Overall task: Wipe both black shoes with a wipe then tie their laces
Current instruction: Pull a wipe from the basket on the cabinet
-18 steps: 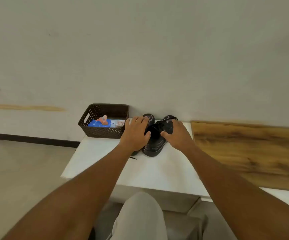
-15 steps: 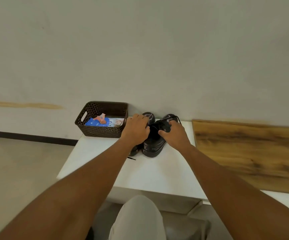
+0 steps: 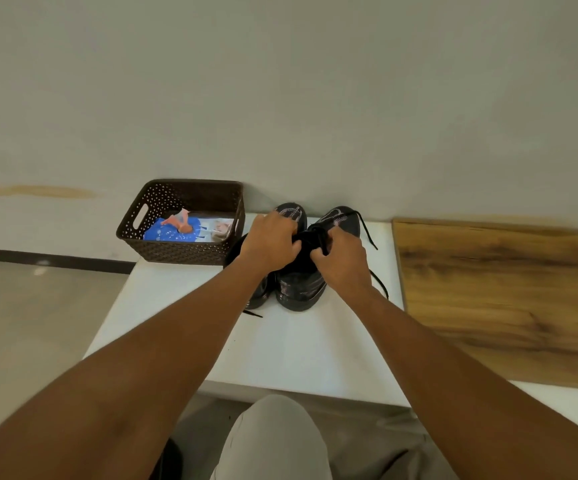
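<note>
Two black shoes stand side by side at the back of the white table (image 3: 315, 348), against the wall. The right shoe (image 3: 301, 289) is under both hands. My left hand (image 3: 270, 244) and my right hand (image 3: 343, 261) meet over its tongue, fingers curled and pinching its black laces (image 3: 318, 237). One lace end (image 3: 367, 230) trails out to the right of the shoe. The left shoe (image 3: 291, 213) is mostly hidden behind my left hand and forearm; its lace tip (image 3: 252, 313) lies on the table.
A dark brown perforated basket (image 3: 176, 251) stands left of the shoes and holds a blue pack of wipes (image 3: 173, 233). A wooden board (image 3: 509, 292) covers the table's right part. The wall runs right behind the shoes. My knee (image 3: 273, 441) is below the table's front edge.
My hands have come closer together over the right shoe and my fingers have curled onto its laces. The camera view has shifted slightly.
</note>
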`<state>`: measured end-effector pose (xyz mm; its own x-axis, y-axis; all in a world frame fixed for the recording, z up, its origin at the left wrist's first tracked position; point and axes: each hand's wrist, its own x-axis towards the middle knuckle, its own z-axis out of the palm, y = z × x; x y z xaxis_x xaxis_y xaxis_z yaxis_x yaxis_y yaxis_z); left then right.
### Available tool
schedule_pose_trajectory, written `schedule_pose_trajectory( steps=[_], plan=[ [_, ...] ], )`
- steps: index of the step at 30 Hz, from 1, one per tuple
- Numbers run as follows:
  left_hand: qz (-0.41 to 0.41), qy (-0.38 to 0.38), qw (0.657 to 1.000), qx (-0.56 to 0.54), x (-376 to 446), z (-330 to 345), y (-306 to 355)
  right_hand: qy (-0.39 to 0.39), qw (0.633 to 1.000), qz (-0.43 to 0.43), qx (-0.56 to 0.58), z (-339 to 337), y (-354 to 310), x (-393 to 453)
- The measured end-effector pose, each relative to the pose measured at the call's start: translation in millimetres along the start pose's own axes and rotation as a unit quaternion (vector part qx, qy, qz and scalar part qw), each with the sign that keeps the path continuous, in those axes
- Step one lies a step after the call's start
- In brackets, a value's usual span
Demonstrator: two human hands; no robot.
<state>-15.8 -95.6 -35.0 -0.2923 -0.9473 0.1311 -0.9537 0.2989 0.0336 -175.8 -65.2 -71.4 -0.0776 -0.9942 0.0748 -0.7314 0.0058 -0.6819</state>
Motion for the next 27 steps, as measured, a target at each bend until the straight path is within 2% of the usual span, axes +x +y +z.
schedule_pose_trajectory(
  steps=[6, 13, 21, 27],
  plan=[
    [-0.016, 0.031, 0.999, -0.014, -12.9, -1.4, 19.0, 0.041, 0.998, -0.026, -0.036, -14.0, 12.5, -6.1],
    [-0.051, 0.038, 0.997, -0.039, -40.5, -8.5, 68.7, 0.041, 0.996, -0.043, -0.063, -47.3, 36.3, -37.7],
    [-0.079, 0.024, 0.995, -0.057, -80.2, -9.8, 117.5, 0.016, 0.991, -0.074, -0.106, -76.1, 59.6, -77.8],
    [-0.083, -0.017, 0.995, -0.052, -96.9, 1.0, 114.5, -0.053, 0.986, -0.076, -0.138, -79.0, 59.2, -89.0]
  ],
)
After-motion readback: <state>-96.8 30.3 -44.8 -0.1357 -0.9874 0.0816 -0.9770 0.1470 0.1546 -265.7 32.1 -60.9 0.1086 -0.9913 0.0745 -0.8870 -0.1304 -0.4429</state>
